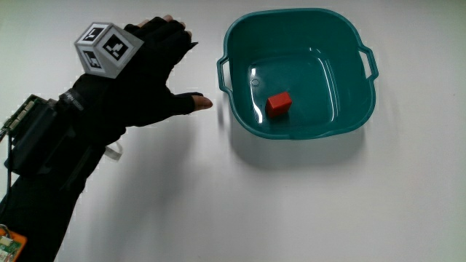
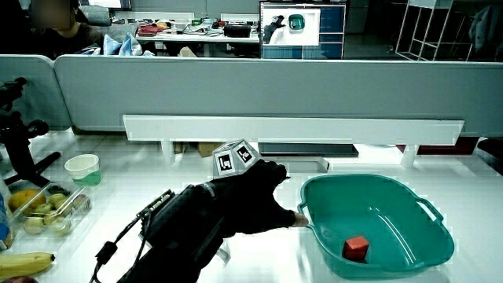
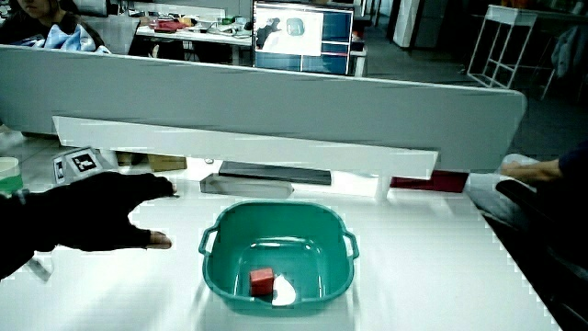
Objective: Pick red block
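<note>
- Right now my hand (image 1: pixel 149 84) is held flat with its fingers stretched out and the thumb splayed toward the basin; it holds nothing and touches neither the basin nor the block.
- From above, I see the thumb tip (image 1: pixel 204 103) just short of the teal basin (image 1: pixel 240 116), near the basin's handle (image 1: pixel 223 74), with a strip of bare table (image 1: pixel 291 211) between them.
- On the back of the hand sits the patterned cube (image 1: pixel 106 48), which also shows in both side views (image 2: pixel 236 158) (image 3: pixel 77 164).
- My forearm (image 1: pixel 51 167) in its black sleeve runs back from the hand toward me, away from the basin.
- Both side views show the hand (image 2: pixel 255 200) (image 3: pixel 96 216) beside the basin (image 2: pixel 330 259) (image 3: pixel 220 290), not over it.
- I find the red block (image 1: pixel 278 104) lying inside the basin on its floor, apart from the walls and nearer to the wall on my side; both side views confirm it (image 2: pixel 355 248) (image 3: pixel 262 281).
- Well apart from the basin, past my forearm in a side view, stand a paper cup (image 2: pixel 82 169), a tray of fruit (image 2: pixel 43 212) and a banana (image 2: pixel 23 263).
- Farther from me than the basin, a low white shelf (image 2: pixel 291 127) runs along the grey partition (image 2: pixel 236 86).
</note>
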